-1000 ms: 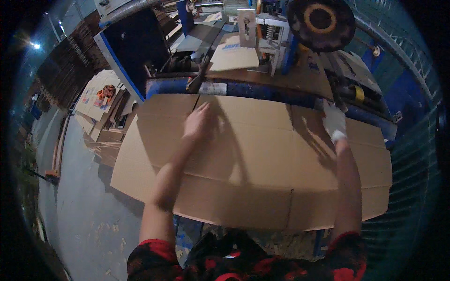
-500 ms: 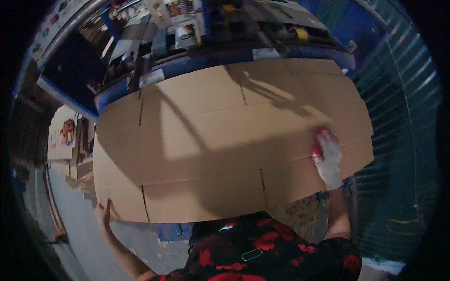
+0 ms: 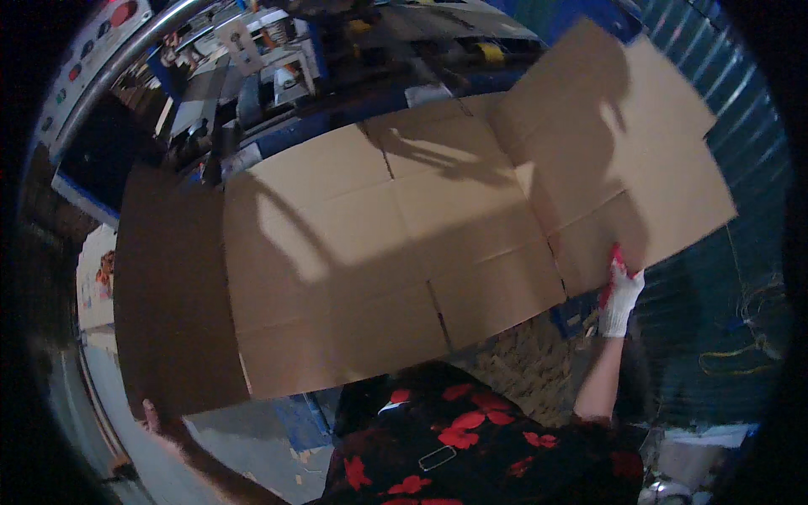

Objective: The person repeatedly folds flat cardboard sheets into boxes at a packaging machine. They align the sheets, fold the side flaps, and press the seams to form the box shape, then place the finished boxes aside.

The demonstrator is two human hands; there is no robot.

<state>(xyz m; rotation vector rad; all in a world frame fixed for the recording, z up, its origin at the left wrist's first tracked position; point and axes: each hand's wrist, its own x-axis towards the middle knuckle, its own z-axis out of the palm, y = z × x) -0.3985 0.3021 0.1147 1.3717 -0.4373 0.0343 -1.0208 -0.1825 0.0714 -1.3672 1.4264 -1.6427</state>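
A large brown cardboard sheet (image 3: 396, 252), creased and slotted like an unfolded box blank, spreads before me. Both its end panels are bent upward along their creases, and the left one lies in dark shadow. My left hand (image 3: 162, 422), bare, grips the near left corner, thumb on top and fingers mostly hidden beneath. My right hand (image 3: 623, 295) wears a white glove with red fingers. It is closed on the near edge of the right panel, its thumb over the face and its other fingers behind the board.
Beyond the sheet stands a machine with a blue frame (image 3: 497, 82) and yellow parts. A metal rail and a control panel (image 3: 80, 71) with buttons are at upper left. Stacked board (image 3: 97, 282) stands at left. A corrugated green wall (image 3: 699, 278) rises at right.
The flat sheet has been lifted, and its two end panels have bent up. My right hand has gone from resting on its face to gripping its near edge; my left has moved slightly left and down.
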